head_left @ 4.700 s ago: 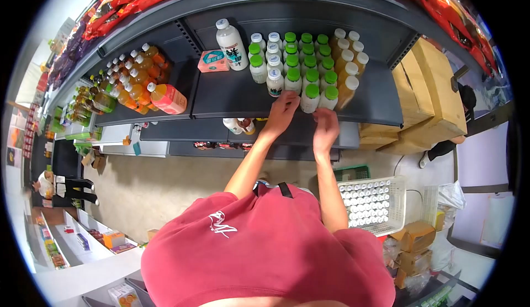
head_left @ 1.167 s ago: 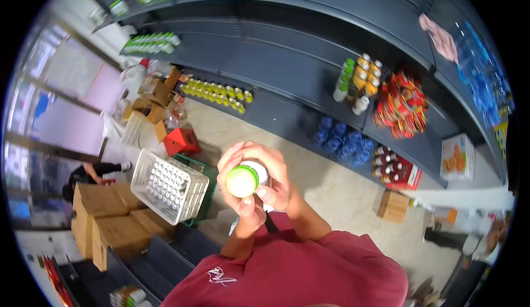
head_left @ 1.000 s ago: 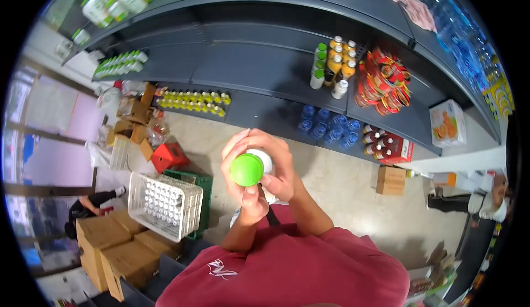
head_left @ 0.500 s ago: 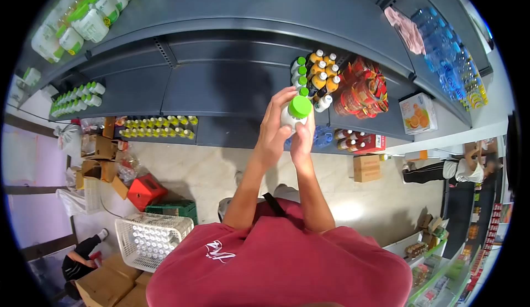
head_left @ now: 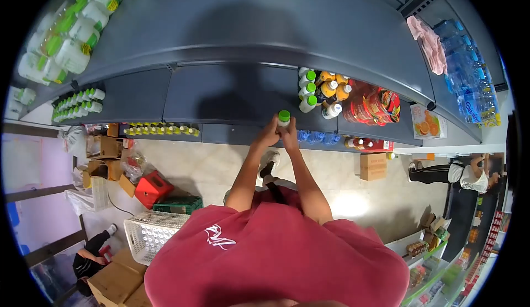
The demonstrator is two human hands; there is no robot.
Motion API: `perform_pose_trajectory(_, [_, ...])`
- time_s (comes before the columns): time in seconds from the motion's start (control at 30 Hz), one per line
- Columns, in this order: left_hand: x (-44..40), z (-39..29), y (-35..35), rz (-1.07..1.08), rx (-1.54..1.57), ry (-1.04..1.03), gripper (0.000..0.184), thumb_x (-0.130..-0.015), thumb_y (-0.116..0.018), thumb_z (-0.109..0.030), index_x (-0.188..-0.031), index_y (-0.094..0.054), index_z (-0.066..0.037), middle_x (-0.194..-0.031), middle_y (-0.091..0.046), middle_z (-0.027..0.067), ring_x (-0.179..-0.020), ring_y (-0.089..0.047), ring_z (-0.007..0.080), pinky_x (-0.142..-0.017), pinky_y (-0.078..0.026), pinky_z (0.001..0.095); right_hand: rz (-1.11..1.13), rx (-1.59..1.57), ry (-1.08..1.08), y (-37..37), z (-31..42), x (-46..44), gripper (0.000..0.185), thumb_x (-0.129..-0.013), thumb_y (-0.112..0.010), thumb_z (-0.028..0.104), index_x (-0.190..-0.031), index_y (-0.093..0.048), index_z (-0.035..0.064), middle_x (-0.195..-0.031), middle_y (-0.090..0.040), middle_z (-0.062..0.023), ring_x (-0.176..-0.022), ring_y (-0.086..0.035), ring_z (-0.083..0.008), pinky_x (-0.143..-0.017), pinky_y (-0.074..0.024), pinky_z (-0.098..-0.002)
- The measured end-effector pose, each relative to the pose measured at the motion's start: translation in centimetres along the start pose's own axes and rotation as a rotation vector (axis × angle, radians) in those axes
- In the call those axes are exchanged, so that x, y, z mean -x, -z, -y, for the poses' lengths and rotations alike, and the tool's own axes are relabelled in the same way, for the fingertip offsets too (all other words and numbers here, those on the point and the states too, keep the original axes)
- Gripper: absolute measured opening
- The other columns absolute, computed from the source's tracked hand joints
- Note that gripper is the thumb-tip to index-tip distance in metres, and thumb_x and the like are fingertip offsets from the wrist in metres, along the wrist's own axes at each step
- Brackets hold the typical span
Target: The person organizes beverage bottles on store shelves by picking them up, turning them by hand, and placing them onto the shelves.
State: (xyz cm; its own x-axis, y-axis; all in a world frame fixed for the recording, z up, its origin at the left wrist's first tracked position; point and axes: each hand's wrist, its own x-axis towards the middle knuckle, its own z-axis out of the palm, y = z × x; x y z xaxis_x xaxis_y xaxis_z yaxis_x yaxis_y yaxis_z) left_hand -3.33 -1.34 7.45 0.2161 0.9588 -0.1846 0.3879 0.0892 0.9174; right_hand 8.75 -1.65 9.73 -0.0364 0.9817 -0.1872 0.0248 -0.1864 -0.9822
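A white bottle with a green cap [head_left: 284,117] stands upright between my two hands, low at the front edge of the middle shelf. My left hand [head_left: 268,134] is closed on its left side and my right hand [head_left: 289,136] on its right side. Whether the bottle's base touches the shelf I cannot tell. To the right on that shelf, a row of green-capped white bottles [head_left: 308,103] stands beside orange drink bottles with white caps [head_left: 327,90].
Red noodle tubs [head_left: 377,107] and an orange-printed box [head_left: 428,122] stand farther right. A pink cloth [head_left: 428,42] lies on the upper shelf by water bottles [head_left: 461,70]. A white crate [head_left: 132,235] holds bottles at lower left. Other people are at both sides.
Both hands have lowered the green-capped bottle from up close to the camera down to the shelf's front edge, slightly left. My view has shifted, and a shoe now shows below.
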Motion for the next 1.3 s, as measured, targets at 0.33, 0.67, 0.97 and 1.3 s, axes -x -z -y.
perform_pose_trajectory(0.33, [-11.7, 8.6, -5.7, -0.272, 0.493, -0.005, 0.042, -0.101, -0.041, -0.041, -0.125, -0.049, -0.008, -0.102, -0.063, 0.0067, -0.085, -0.063, 0.0224, -0.070, -0.052, 0.0366, -0.141, 0.381, 0.421, 2.5, -3.9, -9.0, 0.042, -0.082, -0.062, 0.015, -0.119, -0.051, -0.0012, -0.107, -0.061, -0.0244, -0.102, -0.060, -0.0402, -0.087, -0.0466, -0.0442])
perform_pose_trajectory(0.67, [-11.0, 2.5, -2.7, -0.233, 0.155, -0.064, 0.032, -0.099, -0.045, -0.022, -0.128, -0.048, -0.010, -0.121, -0.058, 0.0160, -0.107, -0.060, 0.0271, -0.090, -0.050, 0.0383, -0.065, 0.368, 0.123, 3.1, -4.8, -11.8, 0.058, -0.081, -0.065, 0.027, -0.129, -0.047, 0.0003, -0.118, -0.059, -0.0275, -0.111, -0.056, -0.0449, -0.093, -0.0451, -0.0468])
perform_pose_trajectory(0.97, [-12.3, 1.0, -1.1, -0.347, -0.345, 0.132, 0.048, -0.075, -0.070, -0.026, -0.118, -0.058, -0.007, -0.114, -0.062, 0.0213, -0.109, -0.058, 0.0425, -0.089, -0.051, 0.0475, -0.067, 0.439, 0.052, 3.0, -4.7, -15.1, 0.057, -0.081, -0.064, 0.029, -0.130, -0.048, 0.0037, -0.120, -0.058, -0.0285, -0.113, -0.056, -0.0445, -0.094, -0.0454, -0.0473])
perform_pose_trajectory(1.3, [-16.7, 4.3, -1.4, -0.478, -0.239, 0.111, 0.041, -0.074, -0.071, -0.023, -0.108, -0.064, -0.003, -0.103, -0.067, 0.0248, -0.102, -0.064, 0.0407, -0.085, -0.052, 0.0463, -0.257, 0.584, 0.048, 1.6, -3.2, -16.1, 0.062, -0.077, -0.069, 0.030, -0.129, -0.049, 0.0032, -0.111, -0.064, -0.0266, -0.104, -0.063, -0.0405, -0.087, -0.0507, -0.0453])
